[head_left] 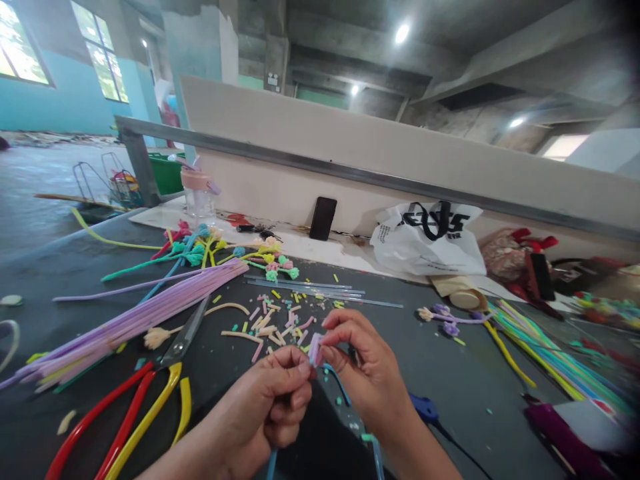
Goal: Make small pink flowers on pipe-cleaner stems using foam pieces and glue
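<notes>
Near the table's front middle, a small lilac cluster of short strip pieces [315,350] is held between my two hands. The fingertips of my left hand [285,393] pinch its lower end, the other fingers curled in. A blue strip [272,465] shows below that hand; whether it joins the cluster is hidden. My right hand [363,363] grips the cluster's upper right side between thumb and fingers. Just beyond lie many short cut pieces [267,320] in pink, cream and yellow. To the left rest scissors [177,350] with red and yellow handles.
Long lilac strips [150,313] and finished-looking flower stems [200,250] lie at left. Clear thin sticks [310,287], a phone [323,218] and a white bag [427,237] are farther back. At right are a purple flower stem [450,320], colored strips [545,347] and a blue corded tool [424,408].
</notes>
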Tool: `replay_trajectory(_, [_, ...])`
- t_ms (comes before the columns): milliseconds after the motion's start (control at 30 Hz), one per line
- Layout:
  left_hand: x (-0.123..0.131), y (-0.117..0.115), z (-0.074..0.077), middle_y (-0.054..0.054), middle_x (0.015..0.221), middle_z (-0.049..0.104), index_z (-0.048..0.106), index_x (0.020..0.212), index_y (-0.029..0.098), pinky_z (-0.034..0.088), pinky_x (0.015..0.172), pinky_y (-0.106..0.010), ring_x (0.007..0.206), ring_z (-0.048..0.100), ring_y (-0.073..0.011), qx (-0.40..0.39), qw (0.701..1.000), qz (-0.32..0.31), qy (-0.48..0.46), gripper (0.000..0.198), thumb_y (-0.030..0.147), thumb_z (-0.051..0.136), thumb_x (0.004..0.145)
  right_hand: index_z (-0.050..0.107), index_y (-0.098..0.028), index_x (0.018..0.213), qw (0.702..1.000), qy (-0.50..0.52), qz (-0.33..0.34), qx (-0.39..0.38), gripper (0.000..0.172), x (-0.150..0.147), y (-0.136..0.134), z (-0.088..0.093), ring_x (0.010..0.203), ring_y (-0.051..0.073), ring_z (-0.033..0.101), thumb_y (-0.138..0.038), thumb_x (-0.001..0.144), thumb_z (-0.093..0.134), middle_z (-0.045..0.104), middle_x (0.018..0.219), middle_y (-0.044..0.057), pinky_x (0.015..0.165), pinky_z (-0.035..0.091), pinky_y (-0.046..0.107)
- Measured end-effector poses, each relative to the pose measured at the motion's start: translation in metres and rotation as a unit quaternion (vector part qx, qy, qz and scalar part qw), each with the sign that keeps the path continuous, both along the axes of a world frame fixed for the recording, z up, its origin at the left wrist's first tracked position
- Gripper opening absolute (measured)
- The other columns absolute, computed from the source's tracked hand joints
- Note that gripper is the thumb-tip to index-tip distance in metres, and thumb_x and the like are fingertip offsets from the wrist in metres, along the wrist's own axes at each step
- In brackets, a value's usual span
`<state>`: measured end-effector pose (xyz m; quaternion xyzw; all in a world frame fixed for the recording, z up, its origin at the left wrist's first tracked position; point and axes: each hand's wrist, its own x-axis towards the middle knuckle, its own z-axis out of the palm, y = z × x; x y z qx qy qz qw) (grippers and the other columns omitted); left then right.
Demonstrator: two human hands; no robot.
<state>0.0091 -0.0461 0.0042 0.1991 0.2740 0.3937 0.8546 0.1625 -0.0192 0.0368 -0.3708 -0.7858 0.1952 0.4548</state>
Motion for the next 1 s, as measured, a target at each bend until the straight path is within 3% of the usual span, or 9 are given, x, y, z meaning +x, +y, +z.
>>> replay_trajectory(600, [-0.0008,0.0007,-0.0008,0.008,0.046,0.039,0.042,0.07,0.021,0.005,0.035,-0.017,0.037,0.012,-0.0026,0.012,1.0,-0.011,0.022,0.021,0.021,0.063,0.07,0.059,-0.021,0.068,0.999,0.021,-0.001,-0.04,0.011,-0.0018,0.0019,-0.0008,0.081,0.017,0.056,-0.018,0.079,0.057,0.058,0.084,0.003,0.075,0.043,0.028])
replay_trajectory(1000, [-0.0022,0.0031,-0.0056,0.008,0.048,0.037,0.045,0.072,0.02,0.004,0.034,-0.016,0.037,0.013,-0.0022,-0.003,1.0,0.01,0.008,0.013,0.019,0.058,0.075,0.057,-0.023,0.098,0.996,0.031,-0.001,-0.086,0.016,0.0024,0.0013,-0.0075,0.083,0.017,0.055,-0.03,0.087,0.047,0.059,0.093,0.004,0.074,0.045,0.028])
